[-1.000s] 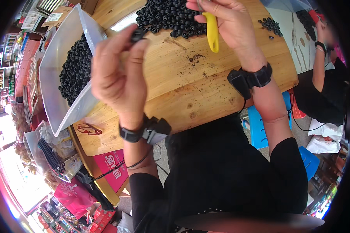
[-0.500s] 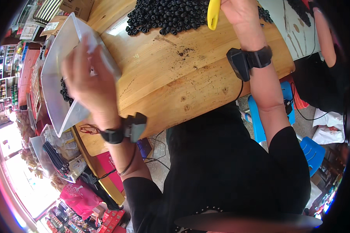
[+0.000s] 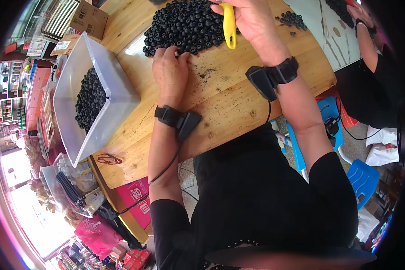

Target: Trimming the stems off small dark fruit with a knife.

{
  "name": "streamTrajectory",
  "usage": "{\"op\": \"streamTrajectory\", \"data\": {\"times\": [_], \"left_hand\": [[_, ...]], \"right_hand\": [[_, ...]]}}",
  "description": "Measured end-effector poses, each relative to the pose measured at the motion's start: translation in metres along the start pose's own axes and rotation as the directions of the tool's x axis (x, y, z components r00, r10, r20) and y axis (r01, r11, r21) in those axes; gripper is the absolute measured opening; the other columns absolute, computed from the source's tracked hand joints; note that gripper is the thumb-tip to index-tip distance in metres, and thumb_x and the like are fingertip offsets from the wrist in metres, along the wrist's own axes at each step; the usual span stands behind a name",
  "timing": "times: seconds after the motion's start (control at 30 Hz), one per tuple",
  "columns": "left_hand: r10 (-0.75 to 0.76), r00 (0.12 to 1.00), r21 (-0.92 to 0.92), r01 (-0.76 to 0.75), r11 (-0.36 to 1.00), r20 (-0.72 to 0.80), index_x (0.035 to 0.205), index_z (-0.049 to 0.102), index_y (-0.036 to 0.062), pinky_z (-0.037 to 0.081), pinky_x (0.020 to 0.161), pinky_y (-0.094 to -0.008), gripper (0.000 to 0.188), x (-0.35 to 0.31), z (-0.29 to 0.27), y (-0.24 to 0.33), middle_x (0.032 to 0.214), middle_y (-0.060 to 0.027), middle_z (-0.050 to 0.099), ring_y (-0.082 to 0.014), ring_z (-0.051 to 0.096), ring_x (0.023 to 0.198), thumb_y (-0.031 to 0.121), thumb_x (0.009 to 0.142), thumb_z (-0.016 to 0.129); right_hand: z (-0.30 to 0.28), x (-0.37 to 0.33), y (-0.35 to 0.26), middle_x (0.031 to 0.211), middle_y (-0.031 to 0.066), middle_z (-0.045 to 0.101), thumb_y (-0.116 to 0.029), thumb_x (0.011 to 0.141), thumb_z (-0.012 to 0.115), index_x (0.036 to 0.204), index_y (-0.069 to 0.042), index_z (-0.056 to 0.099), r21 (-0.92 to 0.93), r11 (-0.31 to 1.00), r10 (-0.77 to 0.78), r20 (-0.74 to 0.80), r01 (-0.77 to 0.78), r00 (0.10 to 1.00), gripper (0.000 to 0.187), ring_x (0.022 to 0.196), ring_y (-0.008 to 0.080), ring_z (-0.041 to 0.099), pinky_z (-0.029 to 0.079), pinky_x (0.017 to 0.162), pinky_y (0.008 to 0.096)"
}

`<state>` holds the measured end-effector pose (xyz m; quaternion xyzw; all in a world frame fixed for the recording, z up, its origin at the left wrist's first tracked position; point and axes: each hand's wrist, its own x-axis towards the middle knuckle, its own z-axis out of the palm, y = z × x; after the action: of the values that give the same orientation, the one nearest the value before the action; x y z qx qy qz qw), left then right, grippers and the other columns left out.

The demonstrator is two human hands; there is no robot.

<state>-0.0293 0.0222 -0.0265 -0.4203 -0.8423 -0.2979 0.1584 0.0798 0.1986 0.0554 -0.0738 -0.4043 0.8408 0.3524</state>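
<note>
A heap of small black round pieces with holes (image 3: 184, 27) lies on the wooden table (image 3: 229, 99). At its near left edge, my left hand (image 3: 170, 67) has its fingers curled, with a small black piece between thumb and fingertips. My right hand (image 3: 249, 22) grips a yellow-handled tool (image 3: 230, 31) to the right of the heap. Its handle points down toward me and has a hole at the end; the working end is hidden. On the left stands a clear plastic bin (image 3: 117, 94), holding many of the same black pieces (image 3: 91, 99).
Red-framed glasses (image 3: 109, 159) lie near the table's left corner. A smaller group of black pieces (image 3: 292, 20) sits at the far right. Another person's hand (image 3: 362, 15) is at a marble-patterned table (image 3: 321, 27). Blue stools (image 3: 362, 180) stand to the right, cardboard boxes (image 3: 89, 20) at far left.
My left hand has moved right from over the bin to the heap's near edge. My right hand, with the yellow-handled tool, has shifted slightly left; the whole view has shifted a little.
</note>
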Motion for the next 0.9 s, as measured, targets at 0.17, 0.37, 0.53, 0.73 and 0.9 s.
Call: {"op": "streamTrajectory", "data": {"times": [0.17,0.37,0.53,0.73,0.9], "left_hand": [[-0.047,0.996,-0.251,0.063,0.966,0.072,0.097,0.066,0.0033,0.05,0.07,-0.0324,0.022,0.001,-0.007,0.001,0.085,-0.0095,0.061,-0.0234,0.061,0.075,0.005,0.076,0.069],[-0.187,0.949,-0.948,0.282,0.15,0.253,0.106,0.062,0.0008,0.05,0.076,-0.0246,0.024,-0.005,-0.04,0.024,0.093,-0.003,0.064,-0.0101,0.06,0.082,-0.006,0.084,0.061],[-0.204,0.96,-0.97,0.216,0.114,0.189,0.109,0.06,-0.0016,0.051,0.077,-0.0264,0.026,-0.013,-0.055,0.031,0.095,-0.0057,0.063,-0.0125,0.06,0.084,-0.009,0.083,0.059],[-0.205,0.97,-0.98,0.157,0.123,0.13,0.108,0.061,-0.0002,0.048,0.079,-0.0223,0.03,-0.015,-0.058,0.029,0.093,-0.0014,0.061,-0.0083,0.055,0.084,-0.012,0.08,0.061],[-0.251,0.96,-0.984,0.15,0.099,0.121,0.108,0.061,-0.001,0.049,0.078,-0.023,0.029,-0.011,-0.055,0.033,0.096,-0.0029,0.062,-0.0085,0.057,0.084,-0.012,0.081,0.061]], "right_hand": [[0.004,-0.002,-0.002,0.092,0.0077,0.064,-0.004,0.089,0.058,0.1,0.003,0.063,-0.04,0.999,0.015,-0.018,-0.015,1.0,0.014,0.083,0.0156,0.064,0.055,0.066,0.024],[0.022,-0.016,-0.003,0.095,0.0082,0.066,-0.004,0.089,0.058,0.105,0.003,0.062,-0.184,0.978,0.114,0.068,-0.1,0.991,0.019,0.084,0.0154,0.065,0.055,0.066,0.0242],[0.03,-0.036,0.015,0.1,0.0086,0.068,-0.007,0.088,0.06,0.107,0.001,0.063,-0.438,0.898,0.121,0.338,0.042,0.933,0.021,0.09,0.0141,0.065,0.054,0.069,0.024],[0.032,-0.038,0.028,0.097,0.0073,0.068,-0.003,0.086,0.062,0.106,0.001,0.065,-0.472,0.875,0.094,0.378,0.104,0.921,0.02,0.088,0.0122,0.064,0.054,0.066,0.0227],[0.033,-0.039,0.031,0.096,0.0054,0.066,-0.001,0.085,0.062,0.104,0.001,0.065,-0.51,0.846,0.073,0.404,0.158,0.912,0.019,0.083,0.0104,0.063,0.054,0.067,0.0225]]}}
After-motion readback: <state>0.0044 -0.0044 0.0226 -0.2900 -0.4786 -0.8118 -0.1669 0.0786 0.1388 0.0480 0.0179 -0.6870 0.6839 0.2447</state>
